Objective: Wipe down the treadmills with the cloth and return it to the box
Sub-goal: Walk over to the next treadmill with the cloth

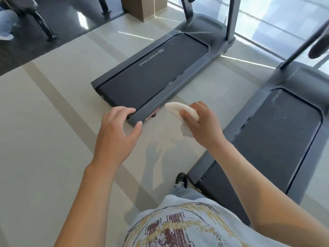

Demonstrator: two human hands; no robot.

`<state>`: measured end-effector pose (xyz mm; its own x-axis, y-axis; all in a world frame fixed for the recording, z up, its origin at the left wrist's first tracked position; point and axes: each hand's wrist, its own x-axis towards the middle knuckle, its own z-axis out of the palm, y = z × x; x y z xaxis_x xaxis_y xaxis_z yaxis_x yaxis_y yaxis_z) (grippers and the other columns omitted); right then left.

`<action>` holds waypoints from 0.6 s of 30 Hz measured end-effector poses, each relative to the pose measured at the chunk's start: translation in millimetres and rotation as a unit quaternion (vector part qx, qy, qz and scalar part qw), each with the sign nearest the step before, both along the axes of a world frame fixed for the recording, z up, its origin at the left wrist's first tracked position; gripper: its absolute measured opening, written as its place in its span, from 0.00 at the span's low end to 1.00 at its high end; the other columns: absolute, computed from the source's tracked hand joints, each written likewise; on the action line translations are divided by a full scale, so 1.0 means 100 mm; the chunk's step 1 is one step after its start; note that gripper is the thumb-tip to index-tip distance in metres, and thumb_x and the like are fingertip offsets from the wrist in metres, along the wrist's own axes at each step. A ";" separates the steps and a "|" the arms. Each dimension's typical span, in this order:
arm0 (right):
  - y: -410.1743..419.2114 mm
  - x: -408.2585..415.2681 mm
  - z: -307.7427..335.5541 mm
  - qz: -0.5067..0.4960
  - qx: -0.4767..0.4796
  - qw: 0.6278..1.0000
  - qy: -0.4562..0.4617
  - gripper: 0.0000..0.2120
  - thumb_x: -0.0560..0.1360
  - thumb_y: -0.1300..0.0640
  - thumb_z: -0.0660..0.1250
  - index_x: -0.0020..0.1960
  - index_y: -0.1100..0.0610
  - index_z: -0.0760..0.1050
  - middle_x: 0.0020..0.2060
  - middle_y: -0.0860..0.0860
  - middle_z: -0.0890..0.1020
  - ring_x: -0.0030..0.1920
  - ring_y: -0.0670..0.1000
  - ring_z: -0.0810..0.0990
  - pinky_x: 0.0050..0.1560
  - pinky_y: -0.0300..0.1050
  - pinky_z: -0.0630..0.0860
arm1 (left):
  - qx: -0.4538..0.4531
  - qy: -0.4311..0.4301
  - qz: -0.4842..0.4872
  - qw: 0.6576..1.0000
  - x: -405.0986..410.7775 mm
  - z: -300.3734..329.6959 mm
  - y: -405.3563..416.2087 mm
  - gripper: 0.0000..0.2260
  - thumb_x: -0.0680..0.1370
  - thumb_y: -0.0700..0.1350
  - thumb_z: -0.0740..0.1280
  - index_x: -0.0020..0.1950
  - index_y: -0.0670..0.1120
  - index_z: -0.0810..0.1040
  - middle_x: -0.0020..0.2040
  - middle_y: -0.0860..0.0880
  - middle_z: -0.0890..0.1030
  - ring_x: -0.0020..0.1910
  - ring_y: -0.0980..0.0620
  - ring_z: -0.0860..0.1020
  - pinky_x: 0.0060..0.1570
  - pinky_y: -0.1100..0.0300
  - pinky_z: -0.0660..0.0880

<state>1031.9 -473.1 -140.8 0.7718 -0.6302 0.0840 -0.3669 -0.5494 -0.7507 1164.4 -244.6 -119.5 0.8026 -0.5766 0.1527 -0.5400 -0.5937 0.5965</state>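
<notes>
Two treadmills in view: one at frame centre [151, 68], one at right [277, 131]. Your right hand [201, 122] pinches the folded cloth [179, 110] above the centre treadmill's rear corner; your left hand [115, 129] hangs relaxed, empty. Risk: the loose tail slips free, or the side rail gets skipped. Box not identifiable.

white cloth [179, 109], dark grey treadmills [153, 68], beige floor [44, 131]

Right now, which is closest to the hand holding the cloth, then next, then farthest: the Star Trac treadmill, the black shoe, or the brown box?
From the right hand, which holds the cloth:
1. Star Trac treadmill, its back corner just left of the hand.
2. Black shoe, below on the floor.
3. Brown box, far off at the top.
</notes>
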 end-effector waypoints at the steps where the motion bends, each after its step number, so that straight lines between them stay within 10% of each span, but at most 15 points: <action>1: -0.14 0.06 0.00 -0.004 0.003 1.000 -0.001 0.10 0.82 0.46 0.66 0.47 0.51 0.76 0.44 0.47 0.77 0.41 0.52 0.77 0.42 0.53 0.76 | 0.001 0.000 -0.006 1.000 0.07 -0.01 -0.16 0.17 0.81 0.52 0.69 0.69 0.51 0.79 0.67 0.55 0.76 0.67 0.53 0.71 0.62 0.66 0.65; 18: -2.25 0.46 0.04 -0.108 0.026 0.993 -0.036 0.11 0.82 0.44 0.66 0.47 0.51 0.77 0.44 0.46 0.76 0.41 0.49 0.77 0.38 0.48 0.73 | 0.000 -0.020 -0.130 0.991 0.83 0.05 -2.68 0.17 0.81 0.52 0.69 0.69 0.51 0.79 0.66 0.55 0.76 0.67 0.53 0.72 0.60 0.69 0.64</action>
